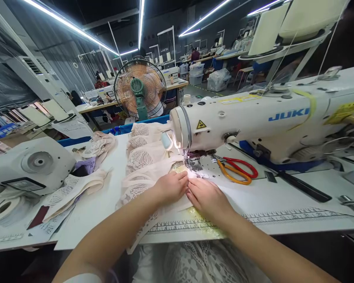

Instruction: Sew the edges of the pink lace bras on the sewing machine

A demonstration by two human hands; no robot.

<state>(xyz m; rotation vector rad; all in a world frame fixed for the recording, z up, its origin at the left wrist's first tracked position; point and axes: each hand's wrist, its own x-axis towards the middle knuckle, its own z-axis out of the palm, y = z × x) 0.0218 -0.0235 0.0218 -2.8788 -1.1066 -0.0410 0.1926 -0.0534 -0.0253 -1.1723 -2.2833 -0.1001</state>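
Note:
My left hand [171, 186] is closed, fingers bent down on a cream lace bra [149, 175] just in front of the sewing machine's needle [185, 154]. Beside it, almost fingertip to fingertip, my right hand [208, 196] pinches the edge of the same fabric. Lit by the machine's lamp, the cloth lies under the presser foot [193, 163]; the exact spot held is hidden by my fingers. More cream lace bras [141, 143] trail away to the left of the needle in an overlapping row.
Scissors with red and orange handles [238, 169] lie right of the needle, near a black-handled tool [305, 186]. A printed ruler [177, 227] runs along the table's front edge. Left are lace pieces [73, 192] and another machine head [32, 165]. A fan [140, 88] stands behind.

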